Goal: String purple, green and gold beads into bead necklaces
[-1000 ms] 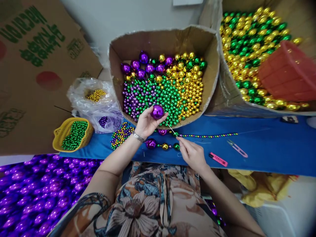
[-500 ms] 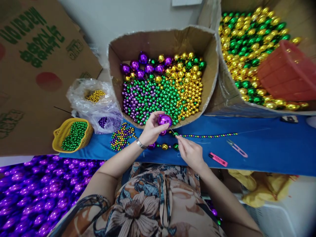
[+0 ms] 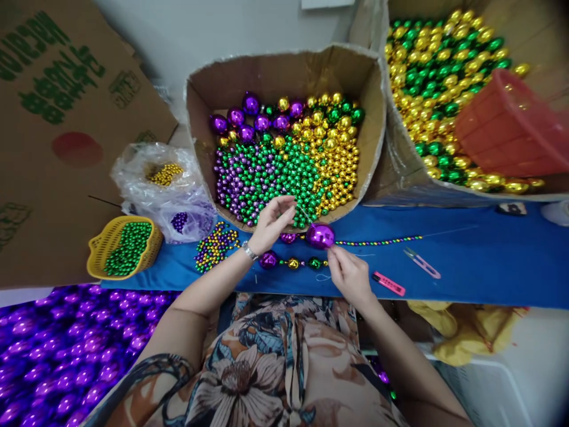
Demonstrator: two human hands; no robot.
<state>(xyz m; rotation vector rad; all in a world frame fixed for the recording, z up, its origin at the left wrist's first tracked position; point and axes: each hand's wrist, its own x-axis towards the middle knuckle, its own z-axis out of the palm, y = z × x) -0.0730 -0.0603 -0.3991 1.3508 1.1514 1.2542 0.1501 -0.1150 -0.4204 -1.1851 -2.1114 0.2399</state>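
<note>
A large shiny purple bead (image 3: 320, 236) is held at its lower right by the fingertips of my right hand (image 3: 352, 277), which is closed. From its upper left a thin pale thread (image 3: 304, 213) runs to my left hand (image 3: 273, 224), whose thumb and fingers are pinched together on it. Whether a needle is between those fingers is hidden. Below lies a string of beads (image 3: 293, 263) in purple, gold and green on the blue cloth (image 3: 471, 261). A string of tiny beads (image 3: 380, 242) stretches to the right, with bare thread at its end.
Ahead stands a cardboard box (image 3: 284, 68) of mixed beads; another box (image 3: 373, 166) holds gold and green beads and a red basket (image 3: 507, 133). Thread snips (image 3: 422, 263) and a pink cutter (image 3: 389, 283) lie right. Left are a yellow basket (image 3: 155, 249), loose beads (image 3: 216, 246) and plastic bags (image 3: 128, 172).
The large purple bead has moved from my left hand to my right fingertips, slightly right and down. A thread now spans from it to my left hand; the needle in my right hand no longer shows.
</note>
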